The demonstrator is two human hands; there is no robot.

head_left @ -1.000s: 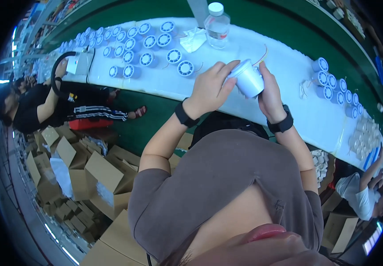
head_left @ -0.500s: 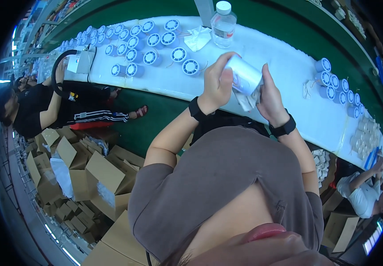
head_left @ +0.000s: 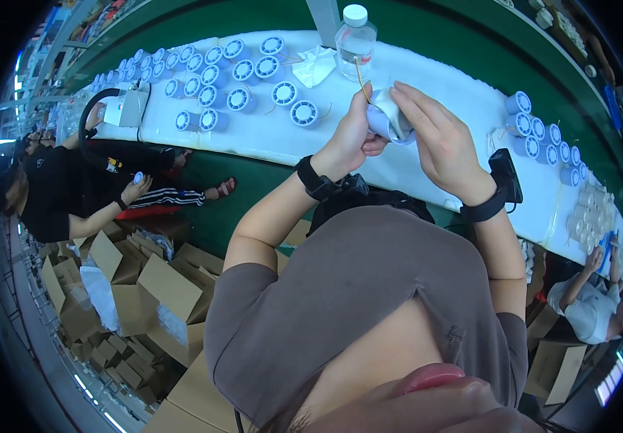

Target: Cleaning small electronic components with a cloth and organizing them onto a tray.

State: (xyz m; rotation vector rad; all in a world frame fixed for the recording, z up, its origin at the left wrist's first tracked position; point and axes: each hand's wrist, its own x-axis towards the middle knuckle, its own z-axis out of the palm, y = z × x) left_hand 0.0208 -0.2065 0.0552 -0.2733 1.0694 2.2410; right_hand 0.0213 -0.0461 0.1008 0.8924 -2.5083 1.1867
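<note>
In front of my chest I hold a white cylindrical housing (head_left: 379, 124), tilted, with a thin yellowish wire standing up beside it. My left hand (head_left: 349, 138) is closed round its left side, thumb upward. A white cloth (head_left: 387, 103) lies over the top of the housing and along its side. My right hand (head_left: 442, 137) presses this cloth against the housing with its fingers stretched and close together. The fingertips partly cover both things.
Several white cylinders with slotted round ends (head_left: 239, 99) stand on the white tabletop (head_left: 253, 137) to the left; another group (head_left: 531, 146) stands right. A clear bottle (head_left: 355, 43) and crumpled cloth (head_left: 316, 67) lie beyond my hands. Co-workers sit left and right; cardboard boxes (head_left: 170, 285) are behind left.
The housing has turned from its side so that its end faces up, and a wire now shows. My right hand has moved over it with the cloth. The left co-worker's arm has lowered.
</note>
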